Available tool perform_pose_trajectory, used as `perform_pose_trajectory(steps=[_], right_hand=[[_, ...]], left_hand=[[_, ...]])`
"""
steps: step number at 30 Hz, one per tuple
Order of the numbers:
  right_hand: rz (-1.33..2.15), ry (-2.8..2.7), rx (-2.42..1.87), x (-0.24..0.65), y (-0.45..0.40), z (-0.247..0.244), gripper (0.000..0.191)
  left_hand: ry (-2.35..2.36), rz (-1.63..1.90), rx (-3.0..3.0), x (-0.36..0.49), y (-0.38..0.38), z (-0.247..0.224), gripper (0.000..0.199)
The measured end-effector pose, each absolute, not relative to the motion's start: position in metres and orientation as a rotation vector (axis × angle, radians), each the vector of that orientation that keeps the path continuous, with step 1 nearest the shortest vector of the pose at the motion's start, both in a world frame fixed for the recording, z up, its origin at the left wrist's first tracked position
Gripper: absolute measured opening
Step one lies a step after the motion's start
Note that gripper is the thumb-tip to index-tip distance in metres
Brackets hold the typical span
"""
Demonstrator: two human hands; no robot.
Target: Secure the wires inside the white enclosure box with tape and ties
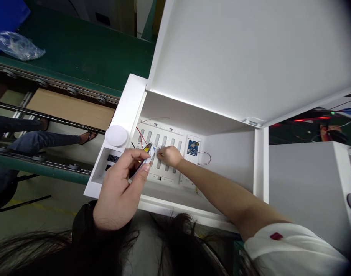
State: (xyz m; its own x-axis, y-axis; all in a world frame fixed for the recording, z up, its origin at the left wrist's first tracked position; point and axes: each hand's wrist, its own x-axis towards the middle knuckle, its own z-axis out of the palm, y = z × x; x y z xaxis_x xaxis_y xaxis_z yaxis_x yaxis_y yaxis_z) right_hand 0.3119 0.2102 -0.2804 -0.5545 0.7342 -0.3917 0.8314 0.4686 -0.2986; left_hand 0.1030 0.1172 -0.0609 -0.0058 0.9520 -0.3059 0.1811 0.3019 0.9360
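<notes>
Left hand (117,184): grip clenched on white adhesive-backed part (149,154). Right hand (171,156): against slotted white panel (163,147); grip indeterminate.

The left hand (120,184) sits near, thumb and fingers pinched together. The bare right forearm (218,195) stretches far and leftward, its curled right hand (171,156) just beside the left, fingertips (160,154) pointing left.
</notes>
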Motion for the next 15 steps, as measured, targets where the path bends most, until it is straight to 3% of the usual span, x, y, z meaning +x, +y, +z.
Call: perform_pose_trajectory(steps=[5, 15], right_hand=[[-0.772, 2.472, 1.419, 0.317, 0.21, -0.274, 0.027], [-0.581, 2.456, 1.267, 0.306, 0.214, -0.264, 0.031]], left_hand=[[1.44, 0.868, 1.123, 0.102, 0.117, -0.061, 0.012], [1.423, 0.877, 1.126, 0.102, 0.117, -0.061, 0.011]])
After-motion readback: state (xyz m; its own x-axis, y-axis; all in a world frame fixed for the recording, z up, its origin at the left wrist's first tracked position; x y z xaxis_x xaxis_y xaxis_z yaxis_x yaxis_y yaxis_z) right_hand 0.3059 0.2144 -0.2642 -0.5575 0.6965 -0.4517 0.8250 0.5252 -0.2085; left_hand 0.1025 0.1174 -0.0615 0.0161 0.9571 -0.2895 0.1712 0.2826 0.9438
